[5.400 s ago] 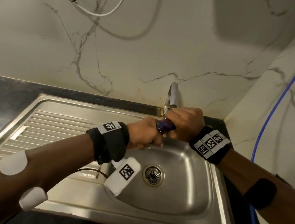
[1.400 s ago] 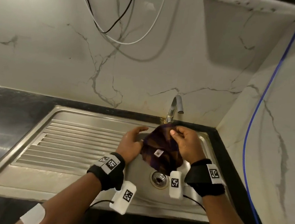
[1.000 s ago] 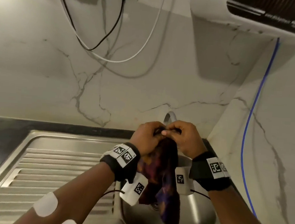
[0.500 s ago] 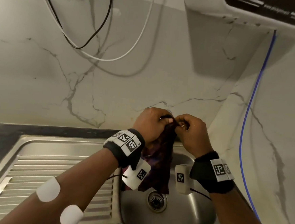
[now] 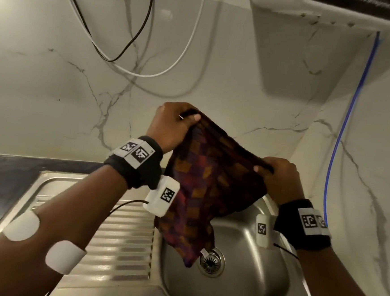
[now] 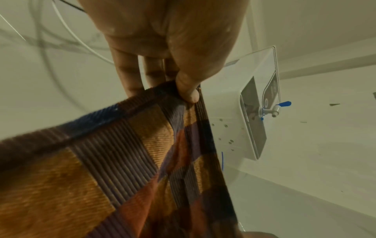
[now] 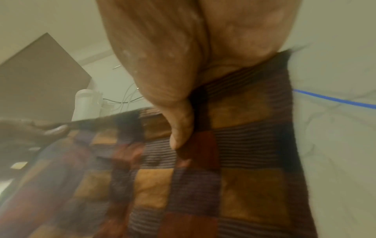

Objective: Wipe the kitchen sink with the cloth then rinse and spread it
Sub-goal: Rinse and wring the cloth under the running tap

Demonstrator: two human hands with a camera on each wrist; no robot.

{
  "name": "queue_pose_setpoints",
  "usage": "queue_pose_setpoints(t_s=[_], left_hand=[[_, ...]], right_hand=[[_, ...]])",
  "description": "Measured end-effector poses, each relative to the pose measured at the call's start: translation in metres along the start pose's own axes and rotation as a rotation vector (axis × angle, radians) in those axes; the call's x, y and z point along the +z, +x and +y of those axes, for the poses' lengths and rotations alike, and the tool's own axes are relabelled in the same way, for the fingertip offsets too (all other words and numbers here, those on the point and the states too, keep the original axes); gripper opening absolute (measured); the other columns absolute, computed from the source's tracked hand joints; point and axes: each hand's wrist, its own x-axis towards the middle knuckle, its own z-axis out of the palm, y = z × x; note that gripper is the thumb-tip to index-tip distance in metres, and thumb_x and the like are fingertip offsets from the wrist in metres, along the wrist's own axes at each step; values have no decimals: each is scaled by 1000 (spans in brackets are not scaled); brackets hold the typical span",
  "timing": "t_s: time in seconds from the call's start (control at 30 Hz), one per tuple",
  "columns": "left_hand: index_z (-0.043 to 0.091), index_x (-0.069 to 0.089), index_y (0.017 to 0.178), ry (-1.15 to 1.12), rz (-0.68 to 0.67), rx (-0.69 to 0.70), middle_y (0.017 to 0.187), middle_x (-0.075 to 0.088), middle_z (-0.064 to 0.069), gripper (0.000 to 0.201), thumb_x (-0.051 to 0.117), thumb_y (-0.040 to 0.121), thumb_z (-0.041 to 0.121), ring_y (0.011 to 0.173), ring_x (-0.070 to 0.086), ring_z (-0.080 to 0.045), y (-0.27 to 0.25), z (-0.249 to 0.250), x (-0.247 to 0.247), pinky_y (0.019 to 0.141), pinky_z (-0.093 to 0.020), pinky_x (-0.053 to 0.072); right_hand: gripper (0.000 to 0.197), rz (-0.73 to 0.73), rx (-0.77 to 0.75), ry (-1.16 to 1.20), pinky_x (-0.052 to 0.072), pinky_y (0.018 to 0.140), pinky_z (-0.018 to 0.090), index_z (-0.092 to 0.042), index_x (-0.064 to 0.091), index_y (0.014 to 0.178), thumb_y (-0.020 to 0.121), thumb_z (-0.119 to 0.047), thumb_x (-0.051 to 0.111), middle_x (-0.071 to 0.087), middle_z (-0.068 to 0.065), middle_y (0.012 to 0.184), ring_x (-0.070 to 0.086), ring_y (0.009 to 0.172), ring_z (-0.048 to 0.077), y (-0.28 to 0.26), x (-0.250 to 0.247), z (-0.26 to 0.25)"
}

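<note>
Head view: cloth (image 5: 212, 186) held open in the air over the sink (image 5: 236, 289), its lowest corner with a white tag hanging just above the drain (image 5: 211, 260). Left hand (image 5: 171, 125) pinches the upper corner at 11 o'clock of the cloth; right hand (image 5: 280, 180) pinches the corner at 3 o'clock, lower. Both grips closed on cloth. The held top edge runs from 10 o'clock down toward 4 o'clock; the long axis hangs from that edge toward 6 o'clock. Left wrist view adds what the head view hides: thumb (image 6: 188, 90) pressed onto the hem against three fingers behind it, ribbed check weave in orange, rust and purple, and a white wall unit with a small blue tap (image 6: 274, 109) beyond. Right wrist view, blurred: thumb (image 7: 181, 128) lies flat on the cloth face, fingers hidden behind. Versus half a second ago: then the hands were together with the cloth bunched in a narrow hang; now they are apart and the cloth is spread. Farther back: dark bench (image 5: 5, 172), marble wall, looping black and white cables (image 5: 137, 38), blue cable (image 5: 345, 127) at 3 o'clock.
</note>
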Motion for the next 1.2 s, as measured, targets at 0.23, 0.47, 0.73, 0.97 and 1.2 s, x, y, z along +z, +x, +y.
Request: queue_pose_setpoints(t_s=[0.23, 0.47, 0.73, 0.97, 1.2], left_hand=[[13, 73, 99, -38, 102, -84, 89, 69, 2, 16, 62, 89, 20, 84, 64, -13, -6, -32, -54, 81, -33, 55], [14, 70, 98, -74, 128, -122, 87, 69, 0, 15, 65, 86, 20, 86, 68, -24, -26, -54, -120, 78, -49, 57], [12, 73, 96, 198, 297, -114, 89, 71, -3, 16, 69, 84, 21, 70, 62, 1, -65, -56, -203, 63, -19, 53], [7, 70, 99, 204, 356, -193, 92, 69, -6, 17, 68, 86, 17, 51, 65, -11, -94, -58, -254, 42, -23, 51], [-4, 62, 104, -26, 393, -306, 94, 64, -19, 16, 61, 89, 2, 51, 65, -9, -77, -94, -288, 60, -35, 60]], right_hand=[[14, -42, -134, 214, 44, 65, 22, -25, 67, 76, 87, -17, 65, 66, -10, 68, 61, 66, 9, 9, -26, -18], [16, -138, -220, 383, 54, 67, 13, -22, 68, 86, 92, -11, 59, 70, -6, 77, 66, 68, 2, 17, -16, -70], [19, -243, -347, 345, 57, 64, 26, -33, 67, 84, 93, -19, 59, 70, -8, 83, 66, 76, 5, 14, -10, -129], [11, -256, -396, 396, 57, 51, 30, -20, 70, 94, 93, -20, 59, 70, 0, 86, 66, 71, 10, 1, -5, -185], [13, -387, -315, 543, 58, 50, 29, -4, 68, 95, 94, -11, 57, 67, 12, 83, 69, 73, 21, 27, 33, -240]])
